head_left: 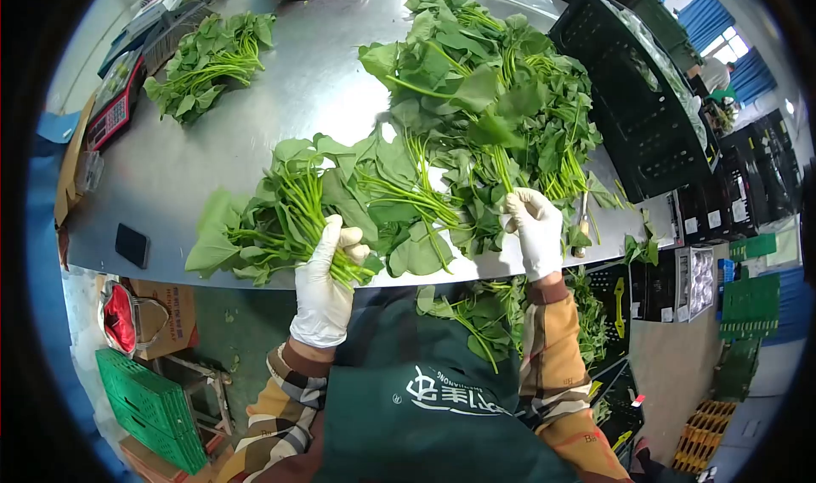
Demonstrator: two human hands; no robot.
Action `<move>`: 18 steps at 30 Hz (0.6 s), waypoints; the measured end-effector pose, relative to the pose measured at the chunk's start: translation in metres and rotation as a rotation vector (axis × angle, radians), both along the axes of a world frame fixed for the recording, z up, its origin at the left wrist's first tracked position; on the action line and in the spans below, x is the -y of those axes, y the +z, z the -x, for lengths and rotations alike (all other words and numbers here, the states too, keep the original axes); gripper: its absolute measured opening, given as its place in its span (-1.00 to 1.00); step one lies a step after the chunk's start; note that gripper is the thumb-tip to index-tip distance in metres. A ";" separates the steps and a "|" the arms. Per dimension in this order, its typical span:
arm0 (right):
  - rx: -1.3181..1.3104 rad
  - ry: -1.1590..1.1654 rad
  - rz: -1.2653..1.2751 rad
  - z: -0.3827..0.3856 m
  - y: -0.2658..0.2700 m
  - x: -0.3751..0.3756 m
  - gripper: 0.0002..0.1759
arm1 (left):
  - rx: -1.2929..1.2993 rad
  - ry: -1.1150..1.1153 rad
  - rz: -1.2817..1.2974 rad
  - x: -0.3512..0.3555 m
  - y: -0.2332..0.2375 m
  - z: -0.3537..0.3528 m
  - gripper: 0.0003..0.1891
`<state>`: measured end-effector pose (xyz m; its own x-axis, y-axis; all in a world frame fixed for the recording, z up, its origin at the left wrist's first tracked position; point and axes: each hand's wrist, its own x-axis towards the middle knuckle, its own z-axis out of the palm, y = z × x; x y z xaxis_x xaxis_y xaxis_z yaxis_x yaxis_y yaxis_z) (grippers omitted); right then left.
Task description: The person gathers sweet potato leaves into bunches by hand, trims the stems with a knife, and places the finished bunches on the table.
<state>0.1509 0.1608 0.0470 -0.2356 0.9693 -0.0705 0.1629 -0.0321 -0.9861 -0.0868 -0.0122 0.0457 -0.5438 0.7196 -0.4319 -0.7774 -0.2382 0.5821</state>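
Observation:
My left hand [327, 275], in a white glove, is closed round the stems of a bunch of leafy greens [293, 198] at the table's front edge. Its heart-shaped leaves fan out to the left and away from me. My gloved right hand [537, 228] pinches a few green stems [503, 170] whose leaves reach toward the large pile of greens [489, 75]. Between my hands lie more loose stems [408, 190] and leaves. Just right of my right hand is a tool with a wooden handle [582, 230], partly covered by leaves.
Another bunch of greens [208, 62] lies at the back left, near a red scale [117, 105]. A phone [132, 245] rests by the left edge. A black crate [633, 101] borders the pile at right. More greens [489, 317] sit below the table edge; a green crate [153, 406] stands lower left.

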 end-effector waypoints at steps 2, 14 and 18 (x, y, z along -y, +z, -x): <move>-0.063 -0.036 -0.004 0.007 0.005 0.015 -0.81 | -0.016 -0.019 0.002 0.001 0.002 0.000 -0.82; -0.059 -0.085 -0.197 0.010 -0.005 0.035 -0.75 | -0.027 -0.046 -0.010 0.002 0.002 -0.004 -0.82; -0.078 -0.102 -0.256 0.017 -0.005 0.040 -0.76 | -0.062 -0.064 0.014 0.002 0.003 -0.006 -0.81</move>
<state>0.1343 0.1206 0.0416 -0.1307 0.9721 0.1946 0.0950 0.2076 -0.9736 -0.0806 -0.0138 0.0491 -0.5232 0.7479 -0.4085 -0.7529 -0.1810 0.6328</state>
